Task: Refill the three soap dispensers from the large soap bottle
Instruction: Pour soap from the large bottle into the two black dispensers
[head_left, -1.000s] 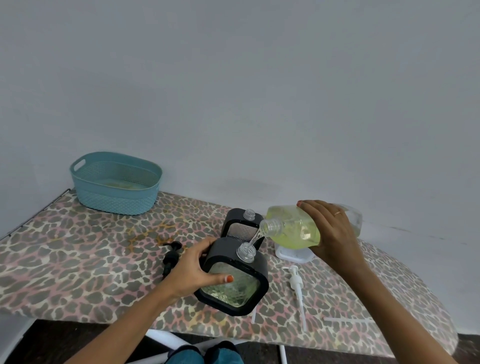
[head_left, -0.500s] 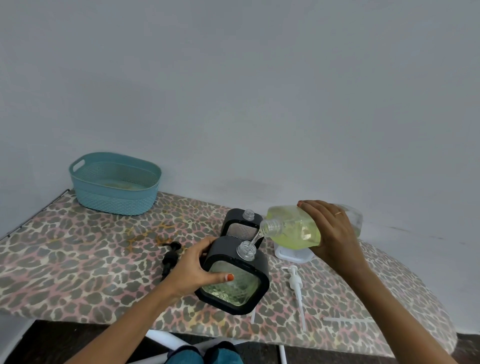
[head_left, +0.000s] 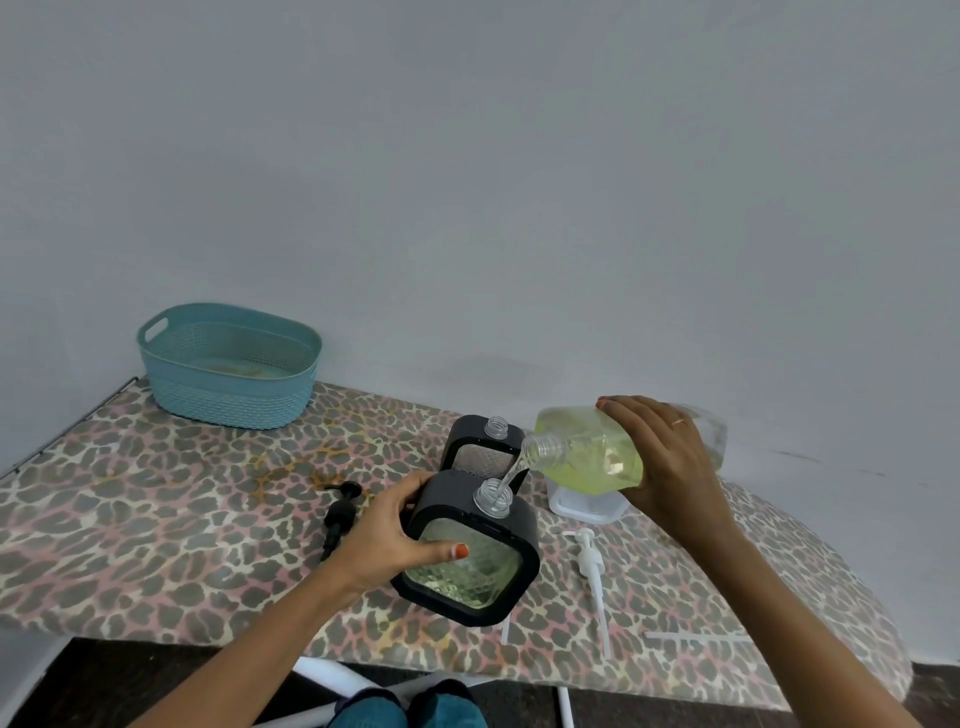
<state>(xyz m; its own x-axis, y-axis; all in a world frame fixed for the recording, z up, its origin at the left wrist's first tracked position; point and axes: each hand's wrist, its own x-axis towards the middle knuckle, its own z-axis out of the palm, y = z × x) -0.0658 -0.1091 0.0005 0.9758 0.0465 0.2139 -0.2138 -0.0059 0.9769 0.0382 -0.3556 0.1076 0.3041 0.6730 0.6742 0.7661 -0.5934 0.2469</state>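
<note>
From the head camera: you tip the large soap bottle (head_left: 587, 452) almost level in your right hand (head_left: 660, 457). Its fingers (head_left: 621, 415) lie close together, curled over the top of the body. That grip near the middle of the bottle lets you set the pour by tilt alone. The open mouth hangs just above and to the right of the near dispenser (head_left: 467, 561), and a thin stream (head_left: 511, 473) drops into its narrow threaded neck (head_left: 492, 499).

Your left hand (head_left: 387, 535) grips the black frame of that dispenser, fingers wrapped round the far side and thumb pressed across the glass front. The dispenser leans toward you, which appears to turn its small opening up to meet the stream and steady it against a knock. Pale green soap shows through the lower part of the glass, so this fill looks partway done.

A second dispenser (head_left: 483, 447) stands upright directly behind, neck uncapped. A low white-and-clear container (head_left: 584, 506), likely the third, sits beneath the bottle. How full either is cannot be told.

The black pump (head_left: 340, 512) lies on the counter (head_left: 156, 519) left of your hand, and the white pump (head_left: 592, 566) lies to the right. Both are clear of the pour yet near enough to refit. A teal basket (head_left: 228, 395) stands well apart at the far left corner.

The neck is narrow, so a slight drift of the mouth could send soap down the frame.
</note>
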